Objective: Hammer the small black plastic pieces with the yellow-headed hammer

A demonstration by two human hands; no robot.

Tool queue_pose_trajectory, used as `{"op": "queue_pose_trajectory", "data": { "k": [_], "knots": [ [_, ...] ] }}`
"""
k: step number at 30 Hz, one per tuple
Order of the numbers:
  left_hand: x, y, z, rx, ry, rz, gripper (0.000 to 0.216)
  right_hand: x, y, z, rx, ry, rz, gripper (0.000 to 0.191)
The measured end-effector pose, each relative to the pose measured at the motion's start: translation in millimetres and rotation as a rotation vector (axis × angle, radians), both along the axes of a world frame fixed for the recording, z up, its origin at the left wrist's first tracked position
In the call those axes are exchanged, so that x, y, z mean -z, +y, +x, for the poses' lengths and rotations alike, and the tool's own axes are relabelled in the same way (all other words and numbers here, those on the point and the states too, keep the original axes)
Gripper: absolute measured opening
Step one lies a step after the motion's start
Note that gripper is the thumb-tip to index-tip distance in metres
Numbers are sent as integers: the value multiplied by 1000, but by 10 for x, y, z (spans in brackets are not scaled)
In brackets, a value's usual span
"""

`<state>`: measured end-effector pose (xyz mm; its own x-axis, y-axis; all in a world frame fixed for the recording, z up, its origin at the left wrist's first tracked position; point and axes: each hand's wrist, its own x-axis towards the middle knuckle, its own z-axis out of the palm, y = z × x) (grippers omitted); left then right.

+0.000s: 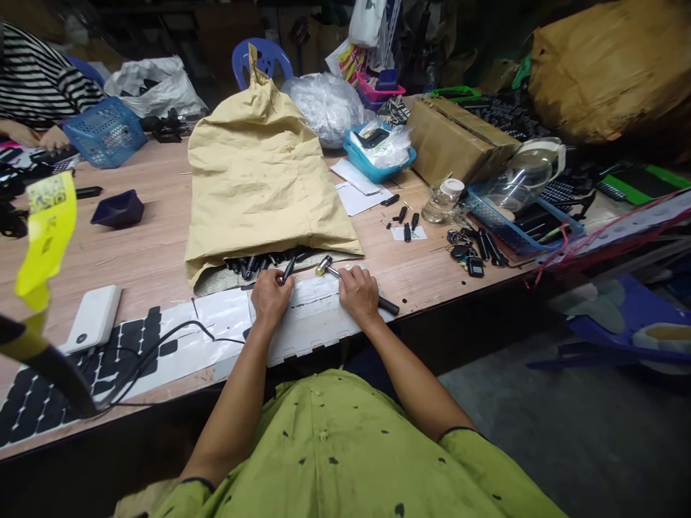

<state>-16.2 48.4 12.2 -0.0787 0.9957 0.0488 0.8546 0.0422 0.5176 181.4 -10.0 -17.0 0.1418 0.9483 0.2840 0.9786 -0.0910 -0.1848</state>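
Note:
Between the fingers of my left hand (pixel 271 296) is a small black cylindrical piece (pixel 289 269), tilted up toward the sack. My right hand (pixel 359 293) is wrapped round a small hammer (pixel 389 306); its metal head with a yellowish face points left, and the black grip sticks out to the right. Both hands rest over a white board (pixel 313 316) at the table's front edge. Just beyond them, a beige cloth sack (pixel 270 180) lies with its mouth toward me, and several black pieces (pixel 249 266) spill out of it.
A white power bank (pixel 94 316) and a sheet of black stickers (pixel 134 342) lie to the left, crossed by a black cable. At right are a glass jar (pixel 440 205), a blue basket (pixel 518 223) and a cardboard box (pixel 458 140). Across the table, a person's striped sleeve shows.

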Motion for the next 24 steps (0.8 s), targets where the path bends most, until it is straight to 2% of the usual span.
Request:
{"op": "queue_pose_trajectory", "data": {
  "k": [3, 6, 10, 15, 19, 24],
  "knots": [
    [88, -208, -93, 185, -69, 32, 15, 3, -5, 2, 2, 5, 2, 27],
    [198, -315, -95, 270, -88, 43, 14, 10, -8, 11, 4, 7, 8, 27],
    [305, -319, -60, 274, -92, 91, 14, 13, -3, 48, -6, 34, 9, 29],
    [335, -295, -47, 268, -148, 73, 14, -22, -48, 85, -13, 158, 61, 36],
    [316, -301, -26, 237, -173, 47, 15, -75, -162, 29, -98, 356, 147, 38],
    [292, -310, -5, 229, -195, 31, 16, -126, -294, -72, -206, 549, 144, 34]
  ]
}}
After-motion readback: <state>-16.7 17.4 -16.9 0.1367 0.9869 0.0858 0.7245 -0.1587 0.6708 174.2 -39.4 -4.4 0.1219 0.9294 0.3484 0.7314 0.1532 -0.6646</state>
